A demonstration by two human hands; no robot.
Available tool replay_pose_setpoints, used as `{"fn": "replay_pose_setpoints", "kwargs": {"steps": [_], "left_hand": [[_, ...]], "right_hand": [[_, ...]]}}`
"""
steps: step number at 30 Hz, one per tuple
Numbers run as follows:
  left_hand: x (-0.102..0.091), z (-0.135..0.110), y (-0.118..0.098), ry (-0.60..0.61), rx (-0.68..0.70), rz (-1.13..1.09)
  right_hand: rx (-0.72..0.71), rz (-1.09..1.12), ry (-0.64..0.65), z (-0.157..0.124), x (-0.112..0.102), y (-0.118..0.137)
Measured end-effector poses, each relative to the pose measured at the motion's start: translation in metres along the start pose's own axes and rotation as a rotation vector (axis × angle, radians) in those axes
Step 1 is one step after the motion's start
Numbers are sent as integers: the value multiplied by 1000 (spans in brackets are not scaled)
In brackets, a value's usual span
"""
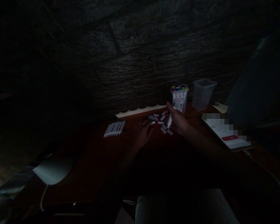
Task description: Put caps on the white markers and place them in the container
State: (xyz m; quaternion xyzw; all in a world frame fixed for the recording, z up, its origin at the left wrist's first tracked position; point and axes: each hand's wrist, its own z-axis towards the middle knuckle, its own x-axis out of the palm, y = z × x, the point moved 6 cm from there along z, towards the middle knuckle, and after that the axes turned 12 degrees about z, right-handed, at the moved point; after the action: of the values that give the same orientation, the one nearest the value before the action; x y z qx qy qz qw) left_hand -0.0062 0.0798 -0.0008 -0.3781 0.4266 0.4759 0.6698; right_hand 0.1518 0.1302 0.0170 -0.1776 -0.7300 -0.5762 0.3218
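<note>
In the dim head view, my right hand (179, 120) is closed around a white marker (169, 120), its dark tip pointing down toward the table. Several loose marker caps (163, 130) lie scattered beneath and beside it. My left hand (143, 133) rests over the table just left of those caps, thumb and fingers apart. One pale cap (153, 122) lies right at its fingertips; whether they touch it is too dark to tell. Farther left, several white markers (114, 128) lie side by side in a row.
Behind my right hand stands a clear box of colour-capped markers (179, 101), with another translucent box (202, 96) to its right. A tablet with a lit screen (226, 132) lies at the right. A wavy pale strip (140, 111) runs along the wall. A white object with a cord (52, 171) sits front left.
</note>
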Motion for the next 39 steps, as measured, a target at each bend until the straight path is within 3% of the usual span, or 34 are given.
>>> {"fn": "replay_pose_setpoints", "kwargs": {"steps": [8,14,22,30,34,39], "left_hand": [[-2,-1,-1,-24,-29,-63],[0,-1,-9,-43,44,-112],[-11,-7,-9,-57,-74,-592],[-19,-13,-16,-38,-158,-1087],[-27,-15,-16,-58,-188,-1175],[-32,-16,-14,-93,-229,-1098]], "right_hand": [[-49,-43,-5,-2,2,5],[-60,-50,42,-1,4,1],[-123,85,181,-5,12,15],[-140,-1,258,-10,15,27],[-186,-56,290,-16,18,31],[-191,-180,316,-24,22,30]]}}
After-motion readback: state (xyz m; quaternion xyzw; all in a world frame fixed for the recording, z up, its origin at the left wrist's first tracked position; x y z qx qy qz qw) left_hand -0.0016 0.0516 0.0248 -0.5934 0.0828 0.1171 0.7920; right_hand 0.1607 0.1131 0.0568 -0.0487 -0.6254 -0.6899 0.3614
